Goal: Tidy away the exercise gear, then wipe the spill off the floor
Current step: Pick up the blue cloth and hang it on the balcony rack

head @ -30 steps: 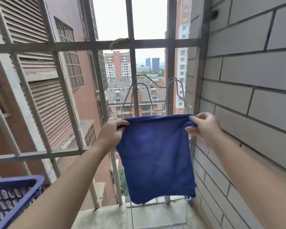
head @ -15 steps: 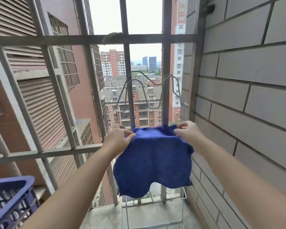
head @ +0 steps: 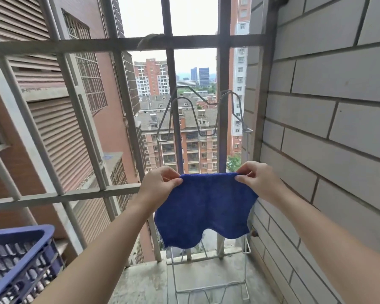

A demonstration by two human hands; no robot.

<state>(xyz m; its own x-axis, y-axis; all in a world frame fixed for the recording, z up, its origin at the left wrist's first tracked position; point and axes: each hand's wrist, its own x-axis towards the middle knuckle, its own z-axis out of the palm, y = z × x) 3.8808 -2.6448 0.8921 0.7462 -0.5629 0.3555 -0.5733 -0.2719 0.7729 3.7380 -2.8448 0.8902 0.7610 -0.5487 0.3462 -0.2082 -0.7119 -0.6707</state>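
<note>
**Both hands hold the blue microfibre cloth (head: 204,207) before the grey metal window grille (head: 123,43)**

The grey tiled wall (head: 338,106) is the largest thing. It meets the right end of the grille and runs back toward the person. The grille fills the middle and left of the view, with upright bars and two crossbars. Below the grille lies a bare concrete ledge (head: 145,281). On the person's side of the grille, at its left end, the corner of a blue plastic basket (head: 20,235) with a perforated wall enters the lower edge of the view. A thin bent wire rack (head: 181,98) stands against the grille near its right end, and its lower frame rests on the ledge.

The cloth hangs in the air on the person's side of the grille, before the rack, about level with the lower crossbar. Its top edge is stretched nearly level between the two hands. Its wavy bottom edge hangs free above the ledge. The left hand (head: 158,185) pinches the top left corner between thumb and curled fingers. The right hand (head: 257,181) pinches the top right corner in the same way. Toward the basket there is wide open room beside the cloth. Toward the wall the room is narrow, and I cannot tell if the cloth's right edge touches it.
</note>
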